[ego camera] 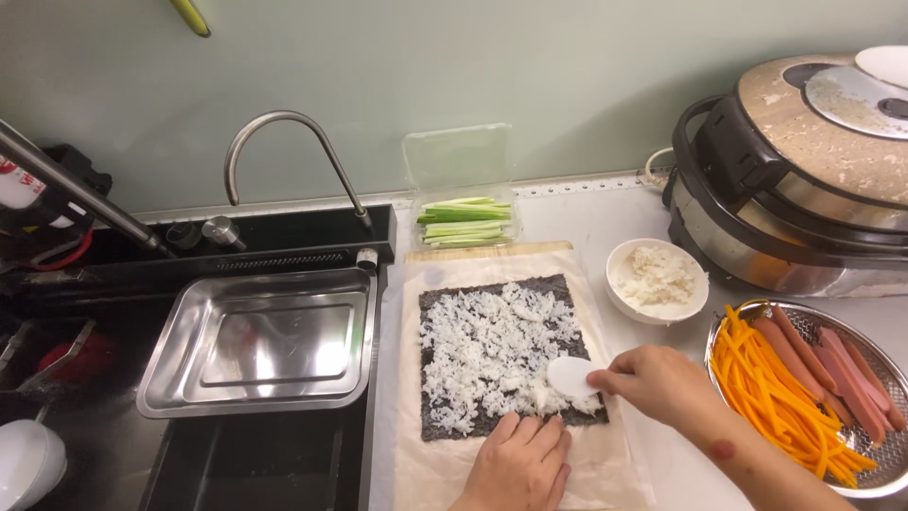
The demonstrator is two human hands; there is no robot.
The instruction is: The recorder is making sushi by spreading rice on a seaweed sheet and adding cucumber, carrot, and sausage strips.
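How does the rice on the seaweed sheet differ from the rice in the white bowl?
The rice on the seaweed is spread thin and flat, dark sheet showing through gaps; the rice in the bowl sits in a small heap. The right hand presses a white paddle on the spread rice; the bowl's rice lies untouched. Both are white, cooked.

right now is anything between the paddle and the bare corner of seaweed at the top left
Nothing visible. The right hand holds the white paddle on the rice at the sheet's lower right; only spread rice lies between it and the bare strip of seaweed. The left hand rests below the sheet, off that path.
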